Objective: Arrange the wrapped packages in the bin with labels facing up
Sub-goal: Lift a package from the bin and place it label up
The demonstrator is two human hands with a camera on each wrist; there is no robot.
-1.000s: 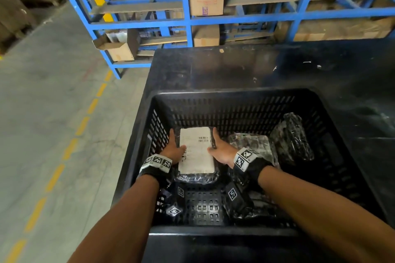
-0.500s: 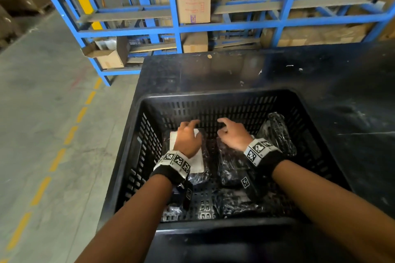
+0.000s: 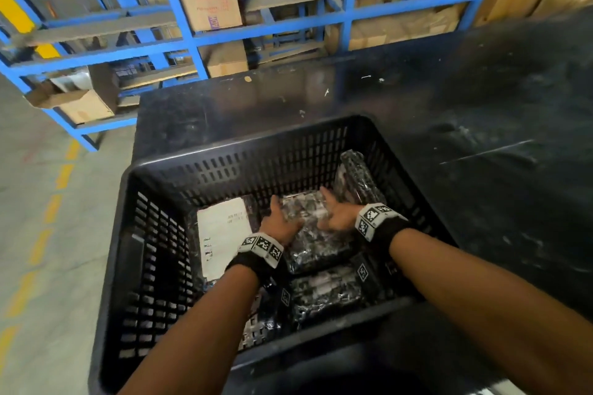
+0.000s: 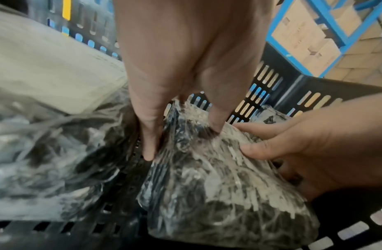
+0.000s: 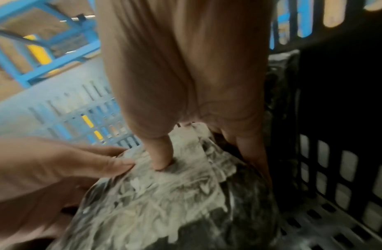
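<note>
Head view high above bin (image 3: 205, 167), facing down — wrist views close, both sharing one package (image 4: 218, 177).

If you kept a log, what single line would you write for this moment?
both hands: left hand and right hand grip middle package | label: not showing | labelled package: label up, at left | bin: more packages

A second ago both my hands framed the labelled package (image 3: 223, 234), one on each side. Half a second ago my left hand (image 3: 282, 226) lay on top of its label while my right hand (image 3: 337, 218) had crossed to the plastic-wrapped package (image 3: 309, 234) beside it. Now my left hand has left the label, which shows face up and uncovered, and has joined the right: both take a grip on the wrapped package, left on its left edge, right on its right edge, thumbs pressing into its top.
</note>
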